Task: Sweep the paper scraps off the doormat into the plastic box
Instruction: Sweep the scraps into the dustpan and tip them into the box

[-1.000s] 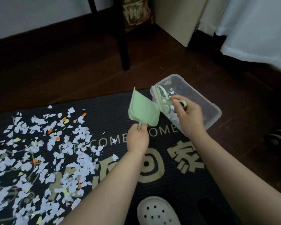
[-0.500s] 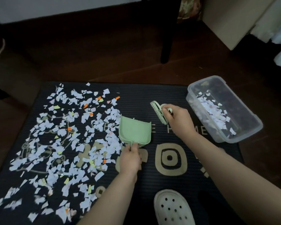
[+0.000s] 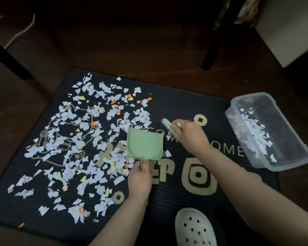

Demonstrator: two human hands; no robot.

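Here, 2 bare hands work low over 1 dark doormat (image 3: 185, 107). The left hand (image 3: 140, 176) has its fingers curled round the short handle of 1 pale green dustpan (image 3: 144, 145), which lies flat on the mat with its open mouth facing the far side. The right hand (image 3: 190, 134), just right of the pan, pinches 1 small green brush (image 3: 167, 126). The brush is blurred, so I cannot tell whether it touches the mat.

The paper scraps (image 3: 89, 132) cover the left half of the doormat, from the far edge to the near edge, and are too many to count. Most are white, with a few orange and yellow bits among them. Some lie against the pan's left side and 1 white scrap sits just beside its near right corner. The pan's own floor looks bare.

At the right edge of the mat stands 1 clear plastic box (image 3: 281, 139), lidless, with a heap of scraps along its left inner side.

Near the bottom edge, 1 white holed shoe (image 3: 194, 228) rests on the mat. On the dark wooden floor (image 3: 132, 41) beyond stand 2 black furniture legs (image 3: 215, 38).
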